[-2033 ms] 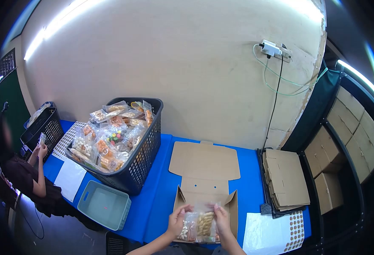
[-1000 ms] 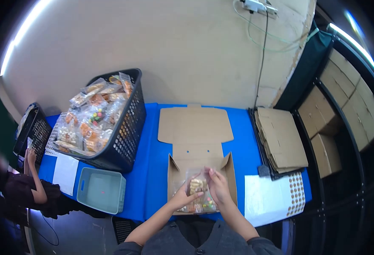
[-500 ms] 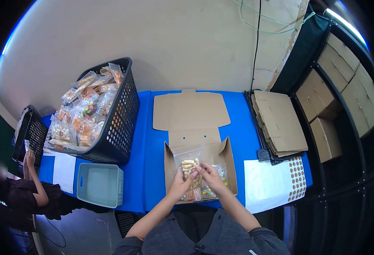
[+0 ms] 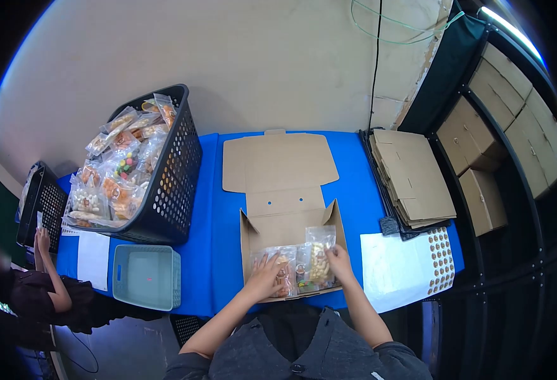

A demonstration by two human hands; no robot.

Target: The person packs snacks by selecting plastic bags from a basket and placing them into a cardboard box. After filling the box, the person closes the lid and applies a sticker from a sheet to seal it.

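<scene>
An open cardboard box (image 4: 272, 226) lies in front of me with its lid folded back. My right hand (image 4: 341, 264) pinches the right edge of a clear snack bag (image 4: 318, 253) with pale, knobbly pieces, held at the box's right side. Spread fingers of my left hand (image 4: 265, 277) rest on a clear bag of orange-brown snacks (image 4: 285, 278) in the left part of the box. Between these two, another bag with colourful pieces (image 4: 301, 273) shows in part; the pale bag covers the rest.
To the left stand a dark basket (image 4: 176, 171) heaped with snack bags and a grey-green tray (image 4: 147, 301). Flat cardboard boxes (image 4: 414, 171) are stacked right, behind a sticker sheet (image 4: 441, 259). Another person (image 4: 38, 291) is at far left, beside a black crate (image 4: 49, 206).
The pale snack bag has moved from between both hands to the right side of the box, with my right hand. My left hand has let go of it and come down on the orange-brown bag.
</scene>
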